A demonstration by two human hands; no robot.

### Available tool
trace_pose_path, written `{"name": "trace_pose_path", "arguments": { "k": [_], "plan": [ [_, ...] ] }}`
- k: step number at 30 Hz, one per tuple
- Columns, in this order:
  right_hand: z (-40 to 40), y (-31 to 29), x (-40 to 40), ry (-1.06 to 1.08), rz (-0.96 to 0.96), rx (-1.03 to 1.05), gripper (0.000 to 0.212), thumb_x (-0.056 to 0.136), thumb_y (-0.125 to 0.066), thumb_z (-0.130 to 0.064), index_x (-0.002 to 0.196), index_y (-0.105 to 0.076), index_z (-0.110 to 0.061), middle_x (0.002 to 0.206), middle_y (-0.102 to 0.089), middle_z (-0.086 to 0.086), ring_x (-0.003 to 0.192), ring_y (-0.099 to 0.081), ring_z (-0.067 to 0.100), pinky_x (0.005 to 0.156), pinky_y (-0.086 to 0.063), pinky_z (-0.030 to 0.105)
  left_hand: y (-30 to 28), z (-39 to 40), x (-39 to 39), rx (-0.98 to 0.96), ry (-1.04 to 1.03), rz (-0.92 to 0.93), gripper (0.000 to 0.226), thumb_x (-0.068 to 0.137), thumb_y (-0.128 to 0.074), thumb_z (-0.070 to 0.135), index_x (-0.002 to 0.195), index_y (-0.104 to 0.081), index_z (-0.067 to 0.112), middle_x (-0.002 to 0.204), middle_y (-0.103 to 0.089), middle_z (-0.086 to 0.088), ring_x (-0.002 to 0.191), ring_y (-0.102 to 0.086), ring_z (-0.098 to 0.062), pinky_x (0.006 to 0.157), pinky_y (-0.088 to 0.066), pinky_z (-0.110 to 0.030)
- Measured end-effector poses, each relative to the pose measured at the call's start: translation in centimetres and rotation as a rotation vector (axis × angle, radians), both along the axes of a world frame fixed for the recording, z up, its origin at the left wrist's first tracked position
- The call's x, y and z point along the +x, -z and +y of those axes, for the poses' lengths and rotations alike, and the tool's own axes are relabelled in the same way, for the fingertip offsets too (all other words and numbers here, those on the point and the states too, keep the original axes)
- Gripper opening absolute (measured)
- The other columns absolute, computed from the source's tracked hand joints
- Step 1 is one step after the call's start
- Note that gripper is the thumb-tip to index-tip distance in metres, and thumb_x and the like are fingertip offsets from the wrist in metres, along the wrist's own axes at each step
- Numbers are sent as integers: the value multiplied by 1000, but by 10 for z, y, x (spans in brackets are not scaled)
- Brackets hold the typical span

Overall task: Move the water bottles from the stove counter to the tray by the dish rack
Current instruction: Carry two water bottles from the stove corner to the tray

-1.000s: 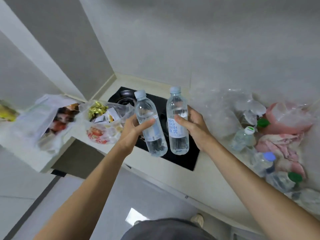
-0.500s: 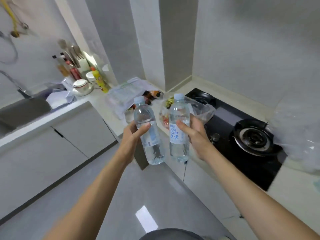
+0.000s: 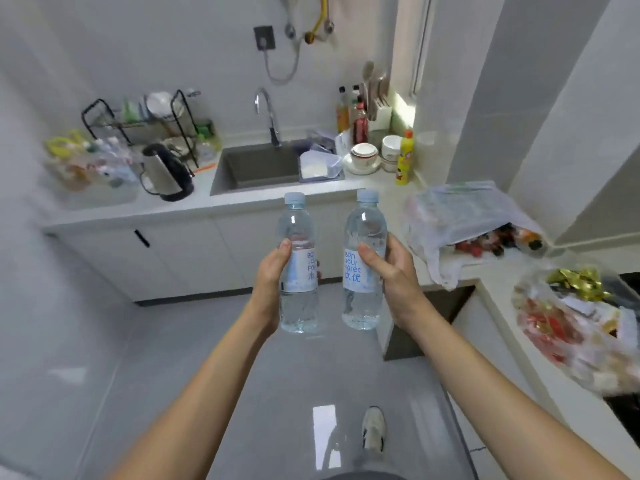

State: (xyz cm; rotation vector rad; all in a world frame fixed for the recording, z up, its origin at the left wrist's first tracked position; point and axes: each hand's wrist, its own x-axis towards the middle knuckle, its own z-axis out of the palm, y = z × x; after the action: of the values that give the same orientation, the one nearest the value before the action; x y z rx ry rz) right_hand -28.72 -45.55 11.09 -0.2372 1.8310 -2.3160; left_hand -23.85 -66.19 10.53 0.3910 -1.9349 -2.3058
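Note:
My left hand grips a clear water bottle with a pale blue cap and a white label, held upright in front of me over the floor. My right hand grips a second, matching water bottle, also upright, just to the right of the first. The two bottles do not touch. The black wire dish rack stands on the far counter left of the sink. Beside it at the far left sits a clear tray holding several blurred items.
A steel kettle stands between the tray and the sink. Bowls, a yellow dish-soap bottle and sauce bottles crowd the corner. Plastic bags of snacks lie on the right counter. The stove edge shows at far right.
The view has swung left from the stove to the sink counter. Both hands still hold their bottles, now carried level and upright over the floor.

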Motion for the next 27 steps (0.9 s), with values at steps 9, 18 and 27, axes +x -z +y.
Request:
{"name": "trace_pose_path", "arguments": {
  "k": [9, 18, 27],
  "plan": [
    [-177, 4, -116, -357, -19, -20, 48, 88, -73, -31, 129, -64, -8, 106, -79, 3, 96, -77, 19, 78, -61, 30, -14, -136, -41, -41, -392, -58, 64, 95, -51, 65, 121, -72, 10, 99, -77, -18, 79, -75, -24, 73, -64, -35],
    [-334, 5, -170, -705, -12, -20, 51, 89, -73, -30, 132, -62, -5, 113, -77, 10, 100, -75, 21, 83, -61, 32, -15, -242, -44, -46, -728, -46, 52, 96, -54, 66, 118, -74, 23, 102, -77, -12, 84, -75, -32, 76, -63, -41],
    [-511, 20, -185, -872, -10, 37, 49, 89, -75, -34, 131, -65, -11, 117, -78, 9, 108, -75, 24, 87, -60, 33, 6, -390, -48, -57, -900, -79, 56, 93, -48, 68, 112, -71, 21, 91, -77, -14, 80, -76, -29, 73, -63, -36]
  ]
}}
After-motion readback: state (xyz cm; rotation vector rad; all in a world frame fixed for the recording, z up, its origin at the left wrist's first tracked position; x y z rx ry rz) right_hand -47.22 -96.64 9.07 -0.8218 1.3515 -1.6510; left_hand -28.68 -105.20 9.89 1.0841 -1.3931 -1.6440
